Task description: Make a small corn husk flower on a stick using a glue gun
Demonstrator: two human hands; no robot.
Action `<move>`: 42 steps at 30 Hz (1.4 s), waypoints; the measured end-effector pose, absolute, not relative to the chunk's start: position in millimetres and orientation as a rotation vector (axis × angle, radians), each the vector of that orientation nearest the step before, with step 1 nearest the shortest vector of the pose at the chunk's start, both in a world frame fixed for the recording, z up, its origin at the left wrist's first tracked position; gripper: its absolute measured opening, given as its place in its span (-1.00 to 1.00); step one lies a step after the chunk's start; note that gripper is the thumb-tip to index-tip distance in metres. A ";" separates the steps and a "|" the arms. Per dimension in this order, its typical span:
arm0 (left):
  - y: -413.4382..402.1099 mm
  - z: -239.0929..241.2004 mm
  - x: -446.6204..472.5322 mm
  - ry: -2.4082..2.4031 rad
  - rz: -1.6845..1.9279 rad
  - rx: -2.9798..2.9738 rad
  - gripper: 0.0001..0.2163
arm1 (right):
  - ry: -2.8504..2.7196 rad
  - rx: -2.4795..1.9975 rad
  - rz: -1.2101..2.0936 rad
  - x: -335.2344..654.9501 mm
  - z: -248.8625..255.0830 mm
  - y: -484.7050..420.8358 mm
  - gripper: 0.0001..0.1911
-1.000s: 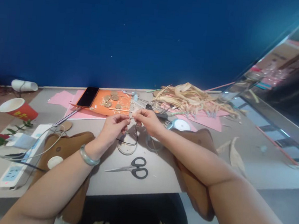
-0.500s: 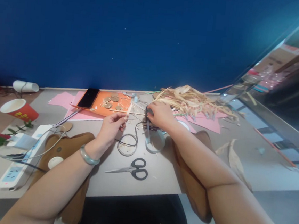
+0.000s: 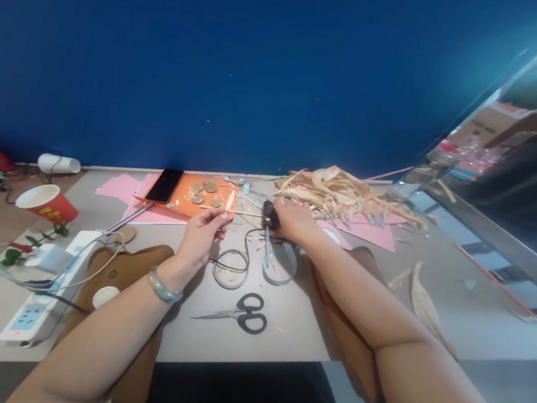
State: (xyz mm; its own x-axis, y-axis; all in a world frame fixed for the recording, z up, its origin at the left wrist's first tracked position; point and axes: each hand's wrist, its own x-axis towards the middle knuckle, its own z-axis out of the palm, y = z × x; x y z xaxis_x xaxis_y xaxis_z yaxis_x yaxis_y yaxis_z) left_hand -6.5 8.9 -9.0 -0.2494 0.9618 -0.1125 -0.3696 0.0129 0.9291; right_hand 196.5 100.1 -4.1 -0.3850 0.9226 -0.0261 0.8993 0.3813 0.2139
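My left hand (image 3: 202,234) is raised over the grey table (image 3: 295,329) and pinches a small pale strip of dried leaf (image 3: 229,202) between its fingertips. My right hand (image 3: 291,221) is closed round a black glue gun (image 3: 268,219), whose black cable (image 3: 240,249) loops across the table toward me. A pile of dried leaf strips (image 3: 344,192) lies just beyond the right hand. Black scissors (image 3: 244,312) lie shut on the table in front of both hands.
An orange sheet (image 3: 193,198) bears a black phone (image 3: 164,185) and round brown discs, on pink paper (image 3: 364,229). At the left are a red paper cup (image 3: 46,203), a white power strip (image 3: 33,312) with cables, and a brown pad (image 3: 116,270). A glass panel (image 3: 494,202) stands at the right.
My right hand left the left hand, reached to the glue gun and gripped it. The left hand kept the strip and rose slightly. The view shifted a little.
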 end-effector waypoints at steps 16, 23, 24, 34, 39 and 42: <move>14.5 -10.1 -10.7 1.080 1.595 0.675 -0.71 | 3.214 2.063 -0.727 193.9 20.5 92.3 -0.71; 11.3 -5.7 -9.9 1.128 1.568 0.727 -0.71 | 3.111 1.353 -1.863 190.3 26.1 75.0 -0.68; 10.8 -4.8 -9.8 1.132 1.568 0.742 -0.71 | 3.094 1.345 -1.852 190.7 26.7 73.2 -0.68; 9.8 -6.7 -10.9 1.138 1.608 0.823 -0.71 | 3.064 1.374 -1.687 192.4 25.3 71.1 -0.66; 9.3 -7.7 -11.4 1.163 1.589 0.863 -0.71 | 3.030 1.355 -1.726 191.0 26.9 68.1 -0.67; 8.9 -7.9 -11.4 1.161 1.584 0.895 -0.70 | 3.016 1.343 -1.674 190.4 29.0 66.5 -0.67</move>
